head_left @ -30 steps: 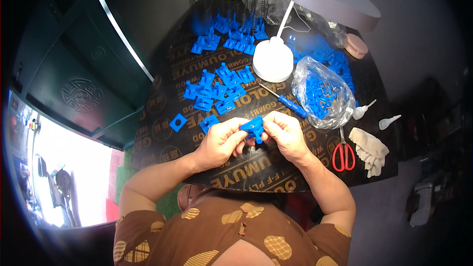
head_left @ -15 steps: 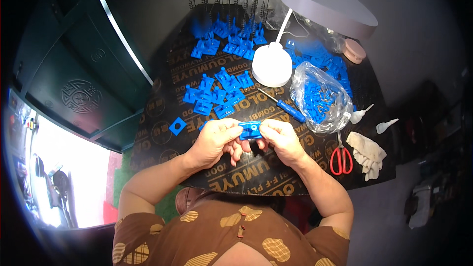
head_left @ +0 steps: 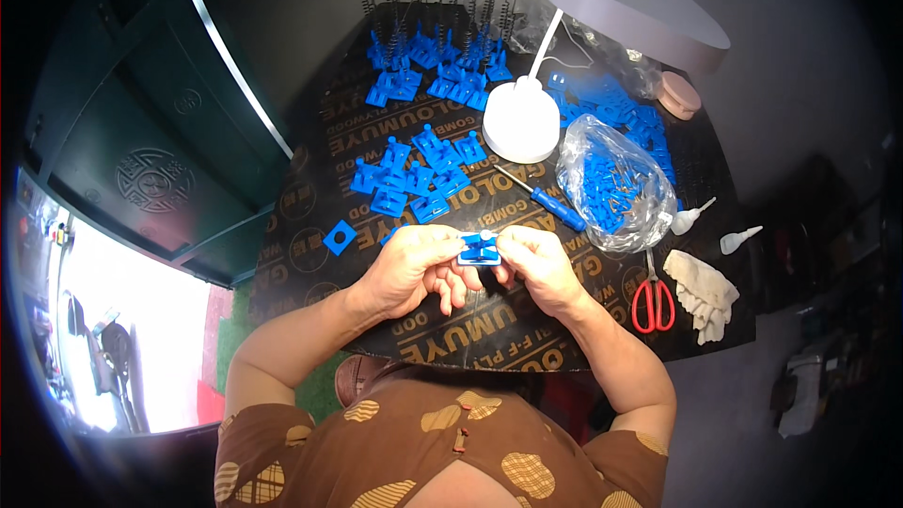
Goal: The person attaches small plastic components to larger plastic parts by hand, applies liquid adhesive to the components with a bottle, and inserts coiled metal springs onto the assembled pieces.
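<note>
Between both hands, above the near part of the dark board table (head_left: 451,339), is a small blue plastic part (head_left: 480,250) with a flat base and a raised piece on top. My left hand (head_left: 419,268) pinches its left side between thumb and fingers. On the other side, my right hand (head_left: 534,263) grips it the same way. The fingers cover both ends of the part. Just beyond the hands lies a cluster of similar blue plastic parts (head_left: 411,179). Left of them rests a flat blue square plate (head_left: 339,237) with a round hole.
A white desk lamp (head_left: 520,122) stands mid-table beside a blue-handled screwdriver (head_left: 555,207) and a clear bag of small blue pieces (head_left: 616,188). Red-handled scissors (head_left: 652,306) and a cloth (head_left: 701,292) lie at right. Blue parts with upright springs (head_left: 437,47) fill the far end.
The blue part has been tilted in my fingers, so its base edge now faces me and its raised piece shows on top. Both hands stay nearly in place.
</note>
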Available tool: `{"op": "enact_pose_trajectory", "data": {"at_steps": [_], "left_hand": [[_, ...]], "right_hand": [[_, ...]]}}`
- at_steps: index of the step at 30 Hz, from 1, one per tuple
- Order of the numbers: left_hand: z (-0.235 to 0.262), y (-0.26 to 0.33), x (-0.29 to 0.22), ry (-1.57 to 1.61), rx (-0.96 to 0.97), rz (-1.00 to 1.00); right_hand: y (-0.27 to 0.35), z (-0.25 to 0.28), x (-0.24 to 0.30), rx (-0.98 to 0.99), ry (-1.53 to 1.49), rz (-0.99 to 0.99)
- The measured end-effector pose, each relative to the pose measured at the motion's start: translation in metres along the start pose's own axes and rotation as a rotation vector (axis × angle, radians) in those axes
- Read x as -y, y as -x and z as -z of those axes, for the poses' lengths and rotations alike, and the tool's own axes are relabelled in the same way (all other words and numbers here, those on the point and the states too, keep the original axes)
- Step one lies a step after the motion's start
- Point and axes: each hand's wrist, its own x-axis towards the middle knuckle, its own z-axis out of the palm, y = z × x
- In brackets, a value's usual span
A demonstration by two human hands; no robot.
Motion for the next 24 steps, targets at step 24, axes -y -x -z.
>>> {"op": "enact_pose_trajectory", "data": {"at_steps": [24], "left_hand": [[-0.0037,0.0028,0.0015,-0.173,-0.027,-0.092]], "right_hand": [[0.0008,-0.0059,-0.0008,-0.094,0.13,0.164]]}}
